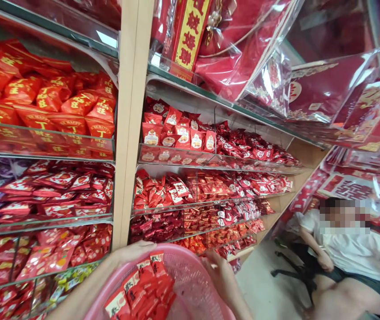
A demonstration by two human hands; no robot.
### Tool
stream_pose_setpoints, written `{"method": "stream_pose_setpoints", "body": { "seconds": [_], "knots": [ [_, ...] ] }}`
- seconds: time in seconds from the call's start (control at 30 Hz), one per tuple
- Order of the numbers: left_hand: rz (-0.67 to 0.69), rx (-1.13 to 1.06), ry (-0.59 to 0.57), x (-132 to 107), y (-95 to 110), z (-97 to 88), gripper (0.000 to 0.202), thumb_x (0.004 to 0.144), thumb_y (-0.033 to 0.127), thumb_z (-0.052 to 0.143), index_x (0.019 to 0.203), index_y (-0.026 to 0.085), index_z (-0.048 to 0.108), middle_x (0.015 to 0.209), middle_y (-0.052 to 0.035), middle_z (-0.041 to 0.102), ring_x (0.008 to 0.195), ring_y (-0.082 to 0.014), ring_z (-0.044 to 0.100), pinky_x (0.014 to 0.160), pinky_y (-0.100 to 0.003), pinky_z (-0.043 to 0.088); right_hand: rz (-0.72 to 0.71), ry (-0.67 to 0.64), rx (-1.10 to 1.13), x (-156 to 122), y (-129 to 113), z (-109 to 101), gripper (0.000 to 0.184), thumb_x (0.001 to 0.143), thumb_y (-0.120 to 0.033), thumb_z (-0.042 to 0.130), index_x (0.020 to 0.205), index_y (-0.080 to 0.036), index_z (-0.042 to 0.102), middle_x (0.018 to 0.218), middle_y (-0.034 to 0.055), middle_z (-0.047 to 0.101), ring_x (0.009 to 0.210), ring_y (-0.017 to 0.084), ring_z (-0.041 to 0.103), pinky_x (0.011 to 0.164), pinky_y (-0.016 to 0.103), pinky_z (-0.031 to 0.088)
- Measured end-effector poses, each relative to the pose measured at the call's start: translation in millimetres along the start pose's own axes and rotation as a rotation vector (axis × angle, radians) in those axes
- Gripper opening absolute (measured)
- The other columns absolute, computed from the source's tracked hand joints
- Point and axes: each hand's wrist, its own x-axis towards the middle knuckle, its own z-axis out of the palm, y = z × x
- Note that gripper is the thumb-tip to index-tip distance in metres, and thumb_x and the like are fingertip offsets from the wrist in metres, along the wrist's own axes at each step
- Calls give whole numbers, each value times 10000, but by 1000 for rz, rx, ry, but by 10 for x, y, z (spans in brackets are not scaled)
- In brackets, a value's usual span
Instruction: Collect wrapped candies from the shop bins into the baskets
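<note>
A pink plastic basket [185, 262] is held low in front of me, with several red candy packets [146, 289] lying inside toward its left. My left hand [134, 251] is closed on the basket's far left rim. On the right side my right hand [219, 271] is closed around the rim, its fingertips partly hidden. Just beyond the basket are shelf bins full of red packets [193, 242]. The basket's near edge lies outside the view.
Shelves of wrapped sweets [53, 98] flank a wooden post [128, 124]. Clear-wrapped red goods [230, 53] jut from the upper shelf. At right a person [350, 249] in a white top sits by a black chair base [293, 271]. Grey floor [259, 280] lies between.
</note>
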Motion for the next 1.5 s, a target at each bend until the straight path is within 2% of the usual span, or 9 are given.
{"method": "stream_pose_setpoints", "body": {
  "seconds": [0.1,0.23,0.43,0.6,0.93,1.13,1.23,1.37,1.5],
  "knots": [
    [-1,-21,0,-26,-23,-12,506,806,583,395,1042,227,666,1032,7,698,1038,-254,560,948,-314,355,-300,19,-35,358,-567,-152,293,840,-368,428,991,-197,613,881,74,640,825,189,563,744,289,427],
    [-16,-82,-11,-57,-43,-4,476,813,570,395,1058,261,661,1062,5,690,1040,-249,560,942,-305,358,-659,-34,-247,962,-1347,-200,256,878,-219,388,1034,-207,591,986,69,610,930,176,500,845,311,368],
    [-44,-81,24,-58,-57,-7,433,805,556,424,994,266,685,1063,2,687,1049,-251,549,960,-306,333,-838,-124,-739,1604,-1887,114,244,854,-154,411,960,-194,627,947,84,577,928,218,441,745,333,339],
    [-33,-42,21,-54,-22,-3,440,818,553,393,969,264,688,1040,7,691,1025,-243,560,931,-303,350,-837,-181,-880,1736,-1927,272,262,833,-97,398,905,-158,642,971,107,567,945,227,429,752,351,319],
    [-78,-3,32,-60,25,4,477,813,567,388,1034,248,665,1065,21,681,1062,-231,541,963,-284,326,-820,-239,-745,1794,-1866,181,195,839,-147,443,845,-186,634,944,64,593,931,203,440,738,321,307],
    [-119,32,85,-49,-47,-11,540,788,593,421,1089,203,642,1198,-19,613,1156,-265,457,1031,-318,235,-750,-219,-409,1910,-1789,111,113,795,-171,526,821,-193,634,920,20,620,886,162,482,769,286,335],
    [-89,-18,60,-32,-60,-6,534,798,584,419,1068,186,652,1142,-16,648,1096,-248,508,1000,-299,285,-728,-193,-199,1862,-1774,1,98,780,-157,537,790,-174,633,883,20,636,845,139,514,798,278,355],
    [-26,-237,-13,-25,-33,27,499,799,547,461,1028,150,657,1053,-23,689,1012,-241,564,930,-302,365,-724,-203,125,1546,-1744,-299,51,757,-175,558,765,-163,607,925,32,637,911,142,545,876,318,356],
    [-15,-355,-25,-44,23,74,450,812,502,476,1062,166,638,1095,-25,671,1046,-258,558,933,-330,376,-519,-457,521,1042,-1582,-515,86,766,-250,561,780,-167,550,1027,55,608,917,144,569,833,327,419]
  ]
}}
